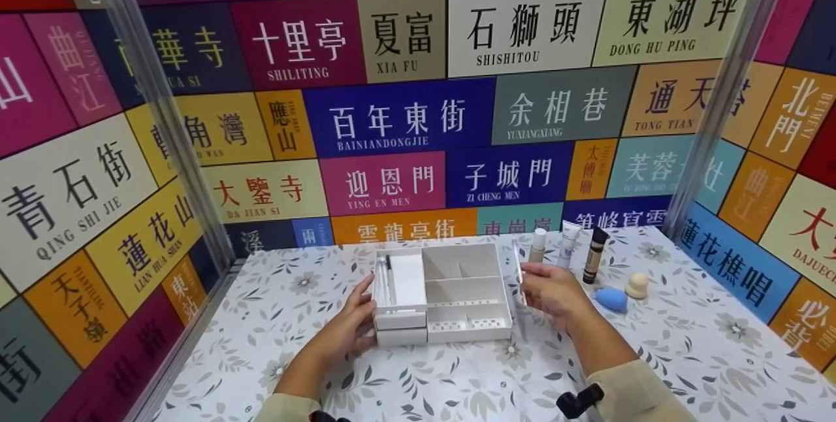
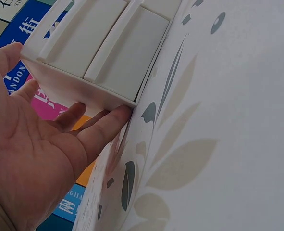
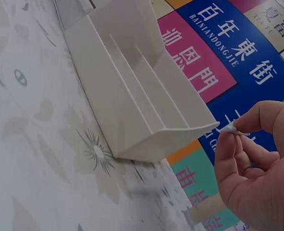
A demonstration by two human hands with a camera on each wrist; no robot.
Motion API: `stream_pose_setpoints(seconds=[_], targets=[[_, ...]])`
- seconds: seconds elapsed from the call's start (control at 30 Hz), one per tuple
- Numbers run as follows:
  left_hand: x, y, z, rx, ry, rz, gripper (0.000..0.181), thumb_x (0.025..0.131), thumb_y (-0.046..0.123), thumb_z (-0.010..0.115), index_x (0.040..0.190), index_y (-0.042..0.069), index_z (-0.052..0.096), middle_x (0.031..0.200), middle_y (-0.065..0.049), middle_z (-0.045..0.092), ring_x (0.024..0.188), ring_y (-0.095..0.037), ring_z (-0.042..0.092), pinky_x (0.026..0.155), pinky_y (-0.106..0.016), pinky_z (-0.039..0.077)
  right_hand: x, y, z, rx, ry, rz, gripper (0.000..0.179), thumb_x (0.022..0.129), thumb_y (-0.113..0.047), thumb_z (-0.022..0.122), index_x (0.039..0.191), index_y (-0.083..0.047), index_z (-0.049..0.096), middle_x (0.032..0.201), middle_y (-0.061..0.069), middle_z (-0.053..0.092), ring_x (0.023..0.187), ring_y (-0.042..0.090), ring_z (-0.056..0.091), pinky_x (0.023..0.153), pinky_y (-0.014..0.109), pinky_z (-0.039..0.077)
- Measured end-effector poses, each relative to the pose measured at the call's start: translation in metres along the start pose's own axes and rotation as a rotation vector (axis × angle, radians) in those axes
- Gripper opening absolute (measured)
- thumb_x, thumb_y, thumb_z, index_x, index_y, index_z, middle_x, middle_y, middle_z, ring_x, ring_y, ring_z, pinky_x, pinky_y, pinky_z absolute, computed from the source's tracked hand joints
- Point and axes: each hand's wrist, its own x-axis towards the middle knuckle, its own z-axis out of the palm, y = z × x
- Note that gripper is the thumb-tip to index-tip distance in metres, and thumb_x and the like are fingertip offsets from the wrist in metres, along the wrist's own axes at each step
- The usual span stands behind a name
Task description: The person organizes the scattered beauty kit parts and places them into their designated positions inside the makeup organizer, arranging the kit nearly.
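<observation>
A white desktop organizer [image 1: 466, 288] with several compartments and small drawers [image 2: 120, 53] stands on the table. Along its left side rests my left hand [image 1: 353, 321], fingers fairly straight, touching the wall and lower edge. A few slim sticks or pens [image 1: 386, 281], one dark-tipped, lie in the organizer's left tray. Just off the right side, my right hand [image 1: 555, 291] pinches a thin white item [image 1: 520, 272] between thumb and fingers. In the right wrist view only a small whitish end [image 3: 232, 129] of that item shows, so its kind is unclear.
Right of the organizer stand a white-capped bottle [image 1: 538, 245], a white tube [image 1: 567, 245] and a black-capped beige tube [image 1: 594, 257]. Nearer lie a blue makeup sponge [image 1: 611, 300] and a cream one [image 1: 636, 285]. Sign-printed walls enclose the floral-covered table [image 1: 450, 383].
</observation>
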Motion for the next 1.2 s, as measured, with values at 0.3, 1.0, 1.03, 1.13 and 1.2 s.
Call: stream_pose_setpoints(seconds=[0.3, 1.0, 1.03, 1.13, 1.2], targets=[[0.0, 0.001, -0.001, 0.001, 0.013, -0.025, 0.065, 0.11, 0.053, 0.049, 0.166, 0.058, 0.015, 0.182, -0.012, 0.005, 0.166, -0.044, 0.022, 0.128, -0.061, 0.037, -0.01, -0.009, 0.019, 0.078, -0.038, -0.006, 0.053, 0.1, -0.01, 0.066, 0.151, -0.001, 0.056, 0.111, 0.005, 0.073, 0.088, 0.017, 0.069, 0.081, 0.03, 0.062], [0.002, 0.0, 0.0, 0.017, 0.027, -0.049, 0.063, 0.109, 0.054, 0.049, 0.165, 0.059, 0.019, 0.181, -0.008, 0.01, 0.165, -0.043, 0.026, 0.126, -0.059, 0.041, -0.028, -0.024, 0.087, 0.193, -0.219, -0.058, 0.054, 0.098, -0.003, 0.068, 0.15, 0.003, 0.055, 0.112, 0.009, 0.067, 0.09, 0.02, 0.068, 0.079, 0.03, 0.062], [0.002, 0.0, 0.0, 0.013, 0.029, -0.052, 0.063, 0.109, 0.054, 0.049, 0.165, 0.058, 0.019, 0.181, -0.009, 0.01, 0.165, -0.043, 0.026, 0.127, -0.059, 0.04, -0.028, -0.025, 0.091, 0.2, -0.227, -0.054, 0.055, 0.097, -0.003, 0.069, 0.15, 0.004, 0.054, 0.113, 0.009, 0.067, 0.089, 0.02, 0.068, 0.08, 0.03, 0.062], [0.002, 0.0, 0.0, -0.013, 0.026, -0.047, 0.064, 0.11, 0.052, 0.049, 0.166, 0.057, 0.018, 0.181, -0.01, 0.008, 0.166, -0.044, 0.023, 0.128, -0.06, 0.037, -0.024, -0.027, 0.103, 0.219, -0.242, -0.035, 0.057, 0.096, -0.002, 0.07, 0.151, 0.003, 0.054, 0.115, 0.01, 0.066, 0.087, 0.017, 0.067, 0.08, 0.029, 0.062], [0.002, 0.0, 0.0, -0.029, 0.019, -0.038, 0.065, 0.111, 0.05, 0.049, 0.167, 0.055, 0.017, 0.181, -0.01, 0.007, 0.166, -0.044, 0.022, 0.129, -0.061, 0.036, -0.021, -0.029, 0.111, 0.227, -0.247, -0.024, 0.057, 0.095, -0.001, 0.071, 0.15, 0.002, 0.055, 0.114, 0.01, 0.066, 0.087, 0.018, 0.067, 0.079, 0.029, 0.062]])
